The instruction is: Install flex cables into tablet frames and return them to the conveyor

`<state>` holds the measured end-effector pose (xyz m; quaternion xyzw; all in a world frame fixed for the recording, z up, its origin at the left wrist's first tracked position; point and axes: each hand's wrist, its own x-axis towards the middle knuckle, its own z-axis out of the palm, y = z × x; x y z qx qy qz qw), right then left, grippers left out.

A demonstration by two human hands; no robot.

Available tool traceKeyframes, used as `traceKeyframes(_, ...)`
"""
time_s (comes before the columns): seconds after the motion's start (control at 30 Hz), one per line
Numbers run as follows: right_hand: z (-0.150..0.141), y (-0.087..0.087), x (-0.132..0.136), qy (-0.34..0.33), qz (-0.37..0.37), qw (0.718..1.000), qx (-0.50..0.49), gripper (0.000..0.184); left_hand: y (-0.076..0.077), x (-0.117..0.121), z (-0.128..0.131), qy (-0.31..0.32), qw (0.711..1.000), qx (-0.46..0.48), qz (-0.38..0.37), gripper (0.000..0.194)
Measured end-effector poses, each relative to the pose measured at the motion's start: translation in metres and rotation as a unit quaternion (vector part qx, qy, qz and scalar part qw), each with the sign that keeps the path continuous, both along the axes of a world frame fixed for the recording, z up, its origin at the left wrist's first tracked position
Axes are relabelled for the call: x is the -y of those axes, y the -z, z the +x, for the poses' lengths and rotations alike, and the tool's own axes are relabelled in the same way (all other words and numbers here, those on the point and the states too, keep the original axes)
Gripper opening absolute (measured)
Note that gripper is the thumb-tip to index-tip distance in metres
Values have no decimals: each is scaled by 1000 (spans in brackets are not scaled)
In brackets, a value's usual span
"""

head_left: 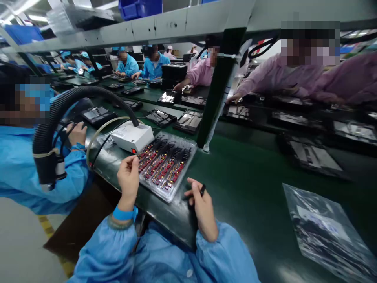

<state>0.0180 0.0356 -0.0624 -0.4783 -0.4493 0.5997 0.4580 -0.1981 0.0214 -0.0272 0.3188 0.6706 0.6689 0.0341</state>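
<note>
My left hand (129, 180) is raised at the near left corner of a clear plastic tray (188, 151), its fingers pinched together at the edge of the tray's rows of small red and black parts (163, 163). What it pinches is too small to make out. My right hand (202, 210) rests on the green belt (250, 173) just right of the tray. Its fingers are closed on a thin black tool (202, 190). Both arms wear blue sleeves.
A white box (132, 136) with a red light and a black ribbed hose (55, 114) stands behind the tray. A worker in blue sits close on my left. A dark post (218, 86) rises mid-belt. A clear bag (326, 228) lies at right. Black device trays and workers line the far side.
</note>
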Motion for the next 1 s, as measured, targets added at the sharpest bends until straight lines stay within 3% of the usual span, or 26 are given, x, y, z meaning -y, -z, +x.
traceKeyframes(0.03, 6, -4, 3, 14, 54, 998, 42, 51, -6, 7, 12, 66, 991, 106, 39, 27)
traceKeyframes(0.07, 12, -9, 8, 14, 114, 990, 76, 42, -11, 14, 26, 142, 964, 218, 61, 29)
traceKeyframes(0.1, 16, -15, 13, -2, 179, 978, 102, 33, -15, 20, 41, 210, 923, 317, 57, 31)
traceKeyframes(0.17, 20, -27, 24, -55, 313, 938, 137, 19, -19, 30, 69, 289, 844, 452, 27, 36)
traceKeyframes(0.23, 19, -35, 31, -89, 419, 889, 164, 13, -17, 36, 93, 311, 790, 528, -5, 39)
traceKeyframes(0.33, 17, -39, 33, -80, 469, 856, 203, 16, -9, 44, 119, 309, 761, 570, -25, 41)
traceKeyframes(0.5, 30, -38, 30, -15, 455, 855, 249, 12, -8, 57, 135, 337, 786, 518, -33, 42)
traceKeyframes(0.63, 41, -37, 35, -39, 521, 802, 291, 19, -7, 61, 134, 315, 833, 453, -50, 37)
traceKeyframes(0.73, 41, -34, 40, -54, 552, 762, 336, 27, -1, 65, 133, 310, 883, 347, -60, 25)
traceKeyframes(0.8, 38, -32, 42, -59, 547, 757, 353, 25, 5, 69, 132, 311, 912, 260, -58, 16)
traceKeyframes(0.9, 38, -30, 40, -76, 525, 763, 368, 19, 10, 73, 130, 312, 931, 182, -59, 13)
traceKeyframes(1.0, 43, -33, 34, -27, 501, 778, 378, 14, 10, 72, 127, 307, 917, 247, -67, 17)
